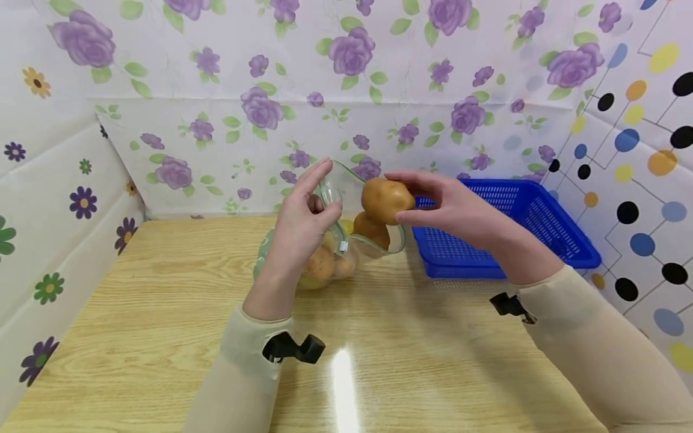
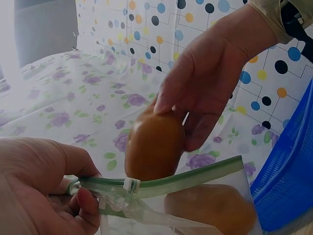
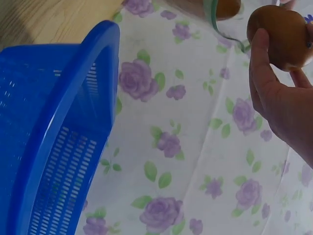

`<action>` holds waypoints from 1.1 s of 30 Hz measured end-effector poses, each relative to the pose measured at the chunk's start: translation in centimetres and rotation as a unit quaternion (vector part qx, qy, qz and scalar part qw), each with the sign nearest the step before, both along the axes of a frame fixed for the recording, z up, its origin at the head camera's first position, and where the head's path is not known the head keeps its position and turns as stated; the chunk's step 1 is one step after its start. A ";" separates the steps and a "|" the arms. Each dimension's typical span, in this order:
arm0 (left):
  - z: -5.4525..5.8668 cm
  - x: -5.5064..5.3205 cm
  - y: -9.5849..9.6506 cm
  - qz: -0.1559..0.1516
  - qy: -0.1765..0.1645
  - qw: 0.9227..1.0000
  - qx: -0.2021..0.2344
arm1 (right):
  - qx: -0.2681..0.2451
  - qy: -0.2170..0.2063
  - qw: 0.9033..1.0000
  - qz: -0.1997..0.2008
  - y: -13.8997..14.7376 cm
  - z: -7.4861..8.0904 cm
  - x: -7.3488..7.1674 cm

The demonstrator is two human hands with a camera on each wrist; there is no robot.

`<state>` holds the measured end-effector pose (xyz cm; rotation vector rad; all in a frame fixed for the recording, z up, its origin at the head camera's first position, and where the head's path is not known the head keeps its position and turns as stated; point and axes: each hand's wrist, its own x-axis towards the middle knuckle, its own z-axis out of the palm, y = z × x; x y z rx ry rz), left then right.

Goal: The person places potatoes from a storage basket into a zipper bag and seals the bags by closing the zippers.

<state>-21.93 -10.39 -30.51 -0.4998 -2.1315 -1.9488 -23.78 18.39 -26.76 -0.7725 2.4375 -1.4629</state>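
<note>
My left hand [image 1: 300, 225] grips the green-edged mouth of a clear zip bag [image 1: 400, 242] and its fingers hold the mouth apart. A white slider [image 2: 131, 184] shows on the zip in the left wrist view. Between the thumb and fingers of my right hand [image 1: 452, 207] is a smooth brown potato [image 1: 387, 201], held just above the open mouth. Directly below it, inside the bag, lies another brown potato [image 1: 370, 230]. Several paler, potato-like lumps [image 1: 320, 263] fill the bag's lower left, partly hidden behind my left hand.
To the right of the bag stands a blue plastic basket [image 1: 465, 269] with slotted walls, under my right forearm. The wooden table [image 1: 162, 313] ends at a flower-patterned cloth [image 1: 216, 138] behind. Dotted cloth [image 1: 644, 180] hangs along the right side.
</note>
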 end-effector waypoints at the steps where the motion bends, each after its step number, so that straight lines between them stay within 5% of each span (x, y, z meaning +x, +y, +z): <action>1: 0.0 0.0 0.0 -0.001 0.000 1.000 0.000 | 0.003 0.007 1.000 0.000 -0.3 -0.2 -0.1; 10: 0.0 -0.1 -0.1 0.005 0.009 1.000 -0.011 | 0.009 0.122 0.992 0.014 -4.0 -1.8 -0.6; 17: 0.4 0.0 -0.5 0.006 0.000 1.000 -0.020 | 0.101 0.272 0.957 -0.023 -5.3 -2.6 -0.7; 21: 1.0 -0.1 -0.6 0.025 0.002 0.999 -0.036 | 0.107 0.319 0.941 -0.031 -4.7 -2.5 -1.4; 27: 2.0 -0.1 -1.2 0.036 0.004 0.998 -0.060 | 0.136 0.358 0.924 -0.003 -4.0 -2.0 -4.0; 33: 2.9 -0.5 -1.8 0.037 0.014 0.996 -0.085 | 0.144 0.344 0.927 0.045 -3.6 -1.6 -5.4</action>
